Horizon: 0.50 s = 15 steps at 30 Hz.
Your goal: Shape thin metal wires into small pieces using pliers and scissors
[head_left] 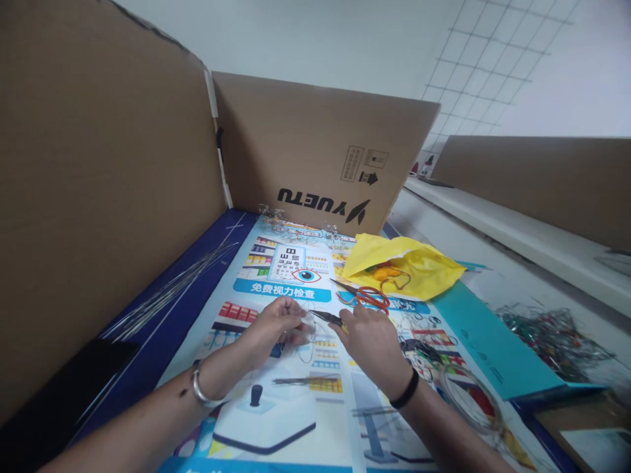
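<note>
My right hand (pixel 371 341) is closed round a pair of pliers (pixel 326 318) with dark, pointed jaws and a bit of yellow handle showing. The jaws point left at a thin wire (pixel 306 360) bent into loops. My left hand (pixel 282 323) pinches this wire between thumb and fingers, close to the plier tips. Whether the jaws grip the wire is too fine to make out. Just beyond my right hand lie scissors (pixel 372 297) with orange handles. Several short straight wires (pixel 305 381) rest on the printed sheet (pixel 276 420) below my hands.
A yellow bag (pixel 428 263) with orange thread inside lies behind the scissors. Long wires (pixel 172 289) are on the left; a wire coil (pixel 470 397) and tangled wire pieces (pixel 552 338) sit on the right. Cardboard panels (pixel 305 131) stand at the left and back.
</note>
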{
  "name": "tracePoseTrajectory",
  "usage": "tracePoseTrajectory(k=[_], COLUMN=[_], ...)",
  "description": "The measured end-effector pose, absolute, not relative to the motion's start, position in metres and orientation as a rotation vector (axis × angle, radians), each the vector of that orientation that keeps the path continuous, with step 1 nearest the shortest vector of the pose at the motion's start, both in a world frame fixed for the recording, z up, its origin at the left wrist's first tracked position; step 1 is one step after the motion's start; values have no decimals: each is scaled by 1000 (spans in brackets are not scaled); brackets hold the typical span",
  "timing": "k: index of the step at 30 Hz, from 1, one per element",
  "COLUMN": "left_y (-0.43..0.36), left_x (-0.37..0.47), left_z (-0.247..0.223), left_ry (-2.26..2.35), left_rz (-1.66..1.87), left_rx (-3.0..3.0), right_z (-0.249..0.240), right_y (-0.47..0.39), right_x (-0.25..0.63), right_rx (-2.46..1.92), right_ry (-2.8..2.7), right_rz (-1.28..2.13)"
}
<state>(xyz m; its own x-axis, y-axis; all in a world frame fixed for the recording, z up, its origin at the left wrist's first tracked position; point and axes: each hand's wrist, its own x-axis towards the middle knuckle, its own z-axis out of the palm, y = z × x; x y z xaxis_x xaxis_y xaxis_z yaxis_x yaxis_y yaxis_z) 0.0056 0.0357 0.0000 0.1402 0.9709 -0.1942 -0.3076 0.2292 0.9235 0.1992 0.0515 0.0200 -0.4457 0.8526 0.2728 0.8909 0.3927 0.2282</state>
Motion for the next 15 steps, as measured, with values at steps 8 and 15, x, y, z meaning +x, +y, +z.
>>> tracePoseTrajectory(k=[8, 15], left_y=[44, 41], left_x=[-1, 4], left_z=[2, 6], left_ry=[1012, 986], left_rz=[1028, 1074], left_rx=[921, 807], right_z=[25, 27], right_y=[47, 50], right_x=[193, 191], right_rx=[-1530, -1542], right_ry=[-2556, -2567], right_rz=[-567, -556])
